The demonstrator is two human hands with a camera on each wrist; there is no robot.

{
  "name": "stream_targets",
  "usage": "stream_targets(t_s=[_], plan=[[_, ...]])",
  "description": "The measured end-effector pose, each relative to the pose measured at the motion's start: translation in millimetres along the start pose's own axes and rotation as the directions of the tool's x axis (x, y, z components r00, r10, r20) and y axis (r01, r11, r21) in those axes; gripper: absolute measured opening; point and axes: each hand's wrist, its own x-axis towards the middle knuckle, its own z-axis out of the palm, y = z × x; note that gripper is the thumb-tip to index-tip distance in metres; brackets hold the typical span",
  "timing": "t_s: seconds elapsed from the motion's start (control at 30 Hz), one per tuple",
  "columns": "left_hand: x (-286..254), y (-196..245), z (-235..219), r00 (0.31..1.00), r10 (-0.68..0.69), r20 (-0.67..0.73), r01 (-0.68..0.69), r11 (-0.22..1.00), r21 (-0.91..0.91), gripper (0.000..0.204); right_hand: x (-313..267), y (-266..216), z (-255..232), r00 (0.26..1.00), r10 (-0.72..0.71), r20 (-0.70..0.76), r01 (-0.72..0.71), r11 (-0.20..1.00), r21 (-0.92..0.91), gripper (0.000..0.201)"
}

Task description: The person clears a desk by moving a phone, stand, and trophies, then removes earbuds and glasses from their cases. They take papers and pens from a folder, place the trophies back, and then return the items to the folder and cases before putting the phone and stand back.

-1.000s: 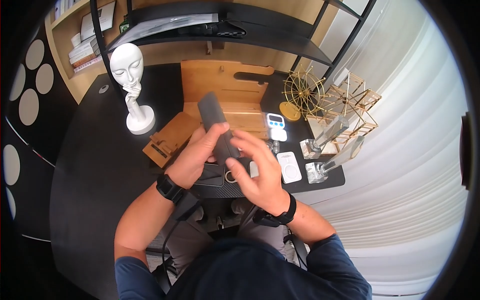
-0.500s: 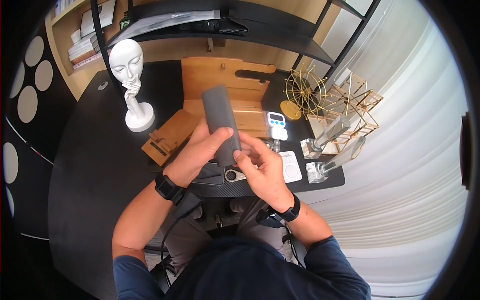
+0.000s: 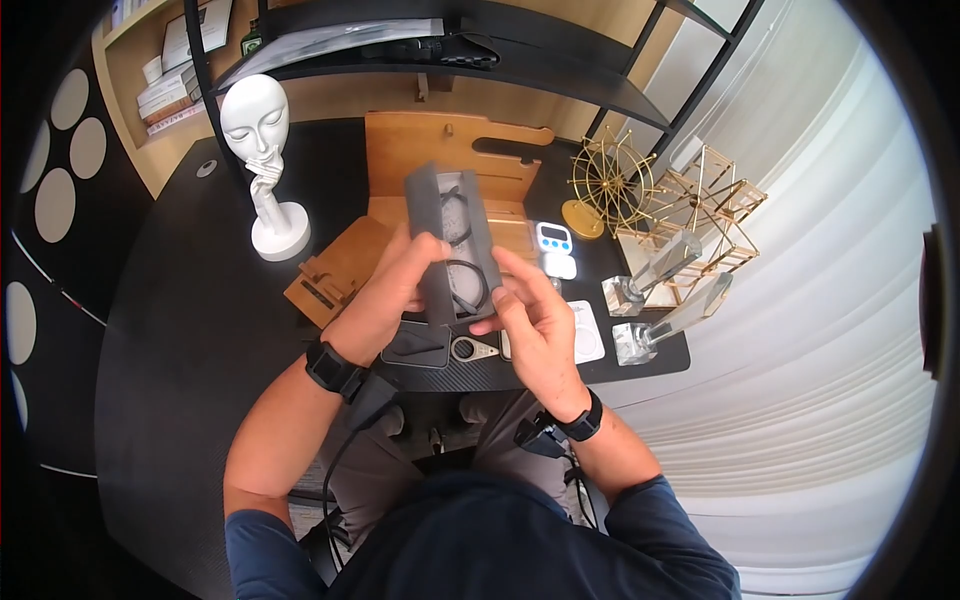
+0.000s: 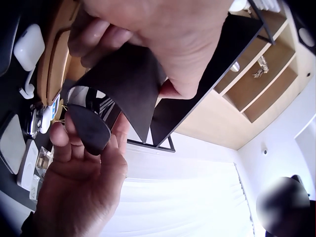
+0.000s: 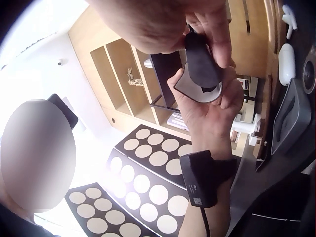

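A dark grey glasses case (image 3: 424, 205) stands open above the desk's front, its pale lining facing up. Inside lie black-framed glasses (image 3: 484, 283). My left hand (image 3: 385, 290) grips the case's left side, thumb over the edge. On the other side my right hand (image 3: 540, 325) holds the lower right edge between thumb and fingers. From the left wrist view, the case (image 4: 131, 79) shows its open end and curved flap, with the right hand (image 4: 84, 182) below it. The right wrist view shows the case (image 5: 202, 64) between both hands.
Behind the case stands a wooden desk organizer (image 3: 410, 145). A white face sculpture (image 3: 280, 230) is at left. To the right are a timer (image 3: 553, 237), a white earbuds case (image 3: 560, 266), a gold wheel ornament (image 3: 582, 220) and crystal trophies (image 3: 635, 345). A dark tray (image 3: 415, 343) lies near the front edge.
The case was closed before; its flap is now open and the glasses show. My right hand moved from loosely beside the case to holding its edge, then slightly right with that side.
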Motion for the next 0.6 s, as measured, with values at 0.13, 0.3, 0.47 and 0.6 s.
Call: stream_targets(t_s=[0.13,0.3,0.47,0.6], plan=[[7,-10,-10,0.999,-0.027,0.018,0.027,0.999,-0.022,0.048,0,2,-4,0.993,-0.121,-0.009,0.111,0.936,-0.333,0.030],[-1,-3,5,0.999,0.034,-0.004,-0.034,0.999,0.037,0.047,3,-2,-2,0.946,-0.320,0.050,0.280,0.733,-0.620,0.024],[-3,-2,14,0.993,0.114,0.012,-0.114,0.988,0.108,0.050,6,-8,0,0.945,-0.315,0.086,0.283,0.656,-0.700,0.027],[-9,0,26,0.983,0.177,0.043,-0.181,0.978,0.104,0.052,6,-8,1,0.934,-0.340,0.108,0.296,0.568,-0.768,0.028]])
